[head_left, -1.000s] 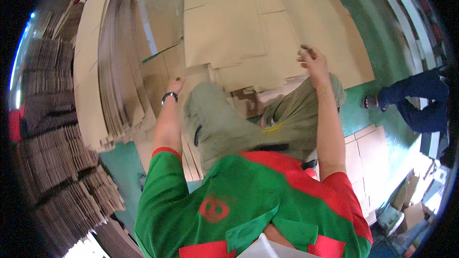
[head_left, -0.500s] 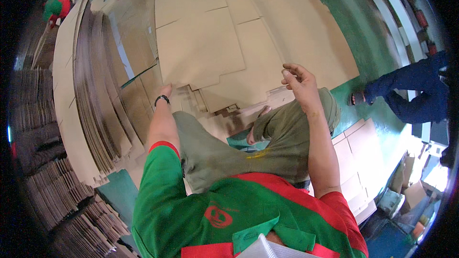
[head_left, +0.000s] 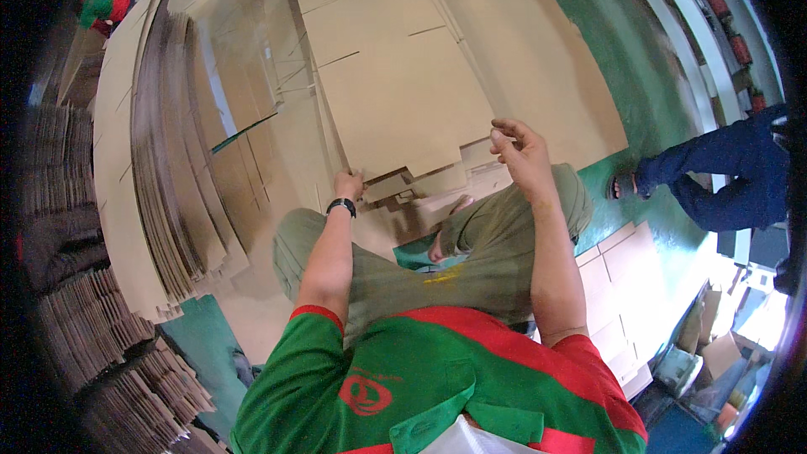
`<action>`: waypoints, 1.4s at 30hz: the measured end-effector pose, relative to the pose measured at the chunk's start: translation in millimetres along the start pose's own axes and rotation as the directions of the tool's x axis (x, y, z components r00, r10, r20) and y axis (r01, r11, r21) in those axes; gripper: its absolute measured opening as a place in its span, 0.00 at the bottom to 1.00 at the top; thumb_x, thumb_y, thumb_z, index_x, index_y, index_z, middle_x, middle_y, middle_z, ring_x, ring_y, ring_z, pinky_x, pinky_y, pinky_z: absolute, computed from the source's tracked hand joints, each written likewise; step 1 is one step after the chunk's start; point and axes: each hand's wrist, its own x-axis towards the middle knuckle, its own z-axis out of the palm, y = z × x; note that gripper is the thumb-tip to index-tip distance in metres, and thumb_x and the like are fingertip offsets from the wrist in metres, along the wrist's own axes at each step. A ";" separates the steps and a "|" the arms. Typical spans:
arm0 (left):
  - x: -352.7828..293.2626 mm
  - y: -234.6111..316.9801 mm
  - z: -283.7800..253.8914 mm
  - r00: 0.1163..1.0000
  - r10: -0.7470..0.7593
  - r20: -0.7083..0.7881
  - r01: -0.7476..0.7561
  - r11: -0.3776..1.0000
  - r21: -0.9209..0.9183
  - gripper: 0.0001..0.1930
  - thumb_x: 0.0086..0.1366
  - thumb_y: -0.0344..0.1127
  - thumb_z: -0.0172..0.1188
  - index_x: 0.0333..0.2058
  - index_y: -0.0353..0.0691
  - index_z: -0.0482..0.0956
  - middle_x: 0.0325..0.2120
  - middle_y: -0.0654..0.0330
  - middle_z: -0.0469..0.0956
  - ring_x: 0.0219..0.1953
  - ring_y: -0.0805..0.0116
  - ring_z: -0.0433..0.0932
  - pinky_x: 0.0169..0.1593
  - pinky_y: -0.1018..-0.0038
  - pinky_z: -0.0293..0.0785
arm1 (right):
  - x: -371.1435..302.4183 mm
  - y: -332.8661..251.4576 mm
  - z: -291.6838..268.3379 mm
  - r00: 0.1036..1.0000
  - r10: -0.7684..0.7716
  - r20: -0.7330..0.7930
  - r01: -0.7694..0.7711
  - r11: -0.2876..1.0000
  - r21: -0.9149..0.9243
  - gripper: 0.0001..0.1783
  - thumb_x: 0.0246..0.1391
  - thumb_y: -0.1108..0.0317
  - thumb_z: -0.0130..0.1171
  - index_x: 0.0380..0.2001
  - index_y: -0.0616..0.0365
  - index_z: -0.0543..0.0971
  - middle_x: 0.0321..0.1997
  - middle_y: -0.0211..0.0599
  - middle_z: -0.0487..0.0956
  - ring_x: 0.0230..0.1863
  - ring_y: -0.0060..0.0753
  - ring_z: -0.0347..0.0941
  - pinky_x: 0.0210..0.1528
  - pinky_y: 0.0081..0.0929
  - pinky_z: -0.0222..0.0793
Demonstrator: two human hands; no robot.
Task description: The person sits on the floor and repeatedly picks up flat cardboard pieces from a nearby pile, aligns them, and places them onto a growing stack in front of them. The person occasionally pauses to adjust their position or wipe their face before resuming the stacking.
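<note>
A large flat brown cardboard sheet (head_left: pixel 403 92) with slits cut into it lies slanted before me, over other sheets. My left hand (head_left: pixel 348 186), with a black band at the wrist, is closed on its near left corner. At the sheet's right corner my right hand (head_left: pixel 519 154) has its fingers curled in, with the thumb close to the index finger. The corner meets these fingertips. Beneath the sheet's notched near edge, stepped edges of lower cardboard (head_left: pixel 450 181) show between my legs.
A tall row of cardboard sheets (head_left: pixel 164 168) leans at the left, with bundled stacks (head_left: pixel 97 328) beyond. More cardboard (head_left: pixel 618 277) lies at the lower right. A person in dark trousers (head_left: pixel 723 168) stands at the right on the green floor (head_left: pixel 588 50). Other people are at the far left.
My left hand has moved right and a little nearer, carrying the cardboard sheet with it. The sheet's right corner has come to my right hand, which has barely moved.
</note>
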 end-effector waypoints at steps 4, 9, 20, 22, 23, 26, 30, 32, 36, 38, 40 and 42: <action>17.2 -27.3 5.2 0.994 0.107 -0.031 -0.101 0.983 0.155 0.19 0.61 0.40 0.66 0.42 0.28 0.78 0.28 0.46 0.82 0.23 0.57 0.82 0.30 0.65 0.79 | -0.3 7.1 -5.7 1.000 0.001 -0.020 -0.001 1.000 0.013 0.17 0.59 0.65 0.61 0.49 0.60 0.79 0.39 0.34 0.80 0.37 0.24 0.76 0.41 0.24 0.73; 33.8 -38.2 9.0 0.996 0.037 -0.082 -0.014 0.966 0.257 0.22 0.60 0.41 0.66 0.45 0.28 0.79 0.36 0.41 0.82 0.38 0.48 0.83 0.42 0.59 0.79 | 1.2 14.9 -7.6 0.999 -0.038 0.001 0.038 0.999 -0.032 0.19 0.58 0.63 0.62 0.50 0.60 0.80 0.43 0.38 0.82 0.37 0.25 0.77 0.42 0.25 0.73; -122.3 54.4 -174.0 0.668 0.624 -0.406 -0.494 0.779 0.385 0.31 0.62 0.52 0.63 0.55 0.32 0.73 0.52 0.35 0.73 0.55 0.43 0.73 0.57 0.58 0.70 | 26.7 52.3 0.8 0.997 -0.031 0.067 0.032 0.999 -0.006 0.19 0.60 0.62 0.59 0.52 0.58 0.78 0.44 0.36 0.81 0.34 0.23 0.77 0.35 0.20 0.73; -157.8 26.6 -242.5 0.555 0.574 -0.601 -0.324 0.815 0.480 0.30 0.62 0.49 0.62 0.55 0.31 0.73 0.51 0.34 0.73 0.56 0.43 0.72 0.58 0.56 0.68 | 31.0 56.8 4.7 0.995 0.019 0.094 -0.006 0.991 -0.132 0.21 0.60 0.59 0.60 0.53 0.59 0.78 0.44 0.35 0.79 0.34 0.22 0.77 0.33 0.20 0.72; -175.9 5.6 -273.9 0.442 0.567 -0.695 -0.174 0.814 0.553 0.30 0.62 0.48 0.63 0.55 0.32 0.73 0.52 0.34 0.72 0.57 0.42 0.70 0.59 0.54 0.67 | 31.0 58.7 5.3 0.990 -0.044 0.134 0.068 0.981 -0.180 0.21 0.60 0.59 0.61 0.53 0.59 0.77 0.43 0.35 0.79 0.34 0.22 0.77 0.32 0.20 0.71; -208.9 -44.6 -359.4 0.202 0.566 -0.799 0.087 0.803 0.590 0.31 0.62 0.48 0.63 0.58 0.34 0.70 0.56 0.33 0.67 0.61 0.36 0.63 0.62 0.49 0.61 | 31.4 58.6 9.2 0.986 -0.103 0.129 0.128 0.971 -0.202 0.21 0.59 0.60 0.62 0.52 0.61 0.78 0.44 0.39 0.80 0.33 0.25 0.77 0.32 0.22 0.71; -216.6 -100.3 -443.2 0.192 0.475 -0.859 0.223 0.831 0.510 0.38 0.62 0.53 0.61 0.63 0.34 0.63 0.61 0.36 0.62 0.63 0.32 0.59 0.64 0.46 0.58 | 24.1 60.3 8.2 0.979 -0.175 0.108 0.200 0.935 -0.294 0.21 0.59 0.62 0.62 0.51 0.63 0.78 0.44 0.42 0.81 0.33 0.25 0.77 0.32 0.23 0.71; -204.3 -119.7 -476.7 0.174 0.424 -0.889 0.335 0.823 0.458 0.40 0.62 0.55 0.60 0.64 0.34 0.62 0.63 0.37 0.61 0.63 0.32 0.59 0.64 0.45 0.57 | 21.6 62.9 6.9 0.974 -0.193 0.120 0.222 0.917 -0.330 0.21 0.60 0.60 0.61 0.52 0.62 0.78 0.45 0.40 0.80 0.33 0.24 0.77 0.32 0.22 0.72; -176.0 -143.9 -511.6 0.434 0.439 -0.786 0.269 0.770 0.579 0.37 0.62 0.58 0.59 0.62 0.39 0.67 0.59 0.37 0.67 0.61 0.38 0.65 0.64 0.50 0.60 | 22.4 69.6 5.7 0.974 -0.203 0.103 0.227 0.904 -0.362 0.22 0.60 0.59 0.61 0.51 0.63 0.77 0.46 0.40 0.80 0.34 0.25 0.77 0.33 0.22 0.73; -168.2 -149.5 -506.4 0.404 0.433 -0.806 0.276 0.782 0.558 0.35 0.62 0.57 0.59 0.61 0.40 0.69 0.57 0.36 0.69 0.60 0.40 0.67 0.63 0.51 0.63 | 23.0 72.0 5.6 0.953 -0.281 0.116 0.304 0.867 -0.396 0.22 0.60 0.60 0.61 0.51 0.65 0.77 0.46 0.42 0.80 0.34 0.26 0.78 0.33 0.23 0.73; -167.0 -150.1 -498.3 0.410 0.418 -0.811 0.285 0.785 0.549 0.34 0.61 0.57 0.59 0.60 0.40 0.70 0.55 0.36 0.70 0.59 0.41 0.68 0.61 0.51 0.65 | 23.7 72.7 6.6 0.947 -0.295 0.128 0.321 0.851 -0.415 0.22 0.59 0.61 0.61 0.51 0.66 0.77 0.46 0.43 0.80 0.34 0.27 0.78 0.34 0.24 0.74; -172.7 -149.6 -495.3 0.460 0.390 -0.798 0.295 0.780 0.551 0.33 0.61 0.56 0.60 0.59 0.40 0.71 0.54 0.36 0.71 0.60 0.42 0.68 0.60 0.51 0.67 | 24.2 72.3 8.4 0.965 -0.239 0.111 0.264 0.858 -0.441 0.21 0.59 0.62 0.61 0.51 0.66 0.77 0.46 0.44 0.81 0.34 0.27 0.78 0.35 0.24 0.74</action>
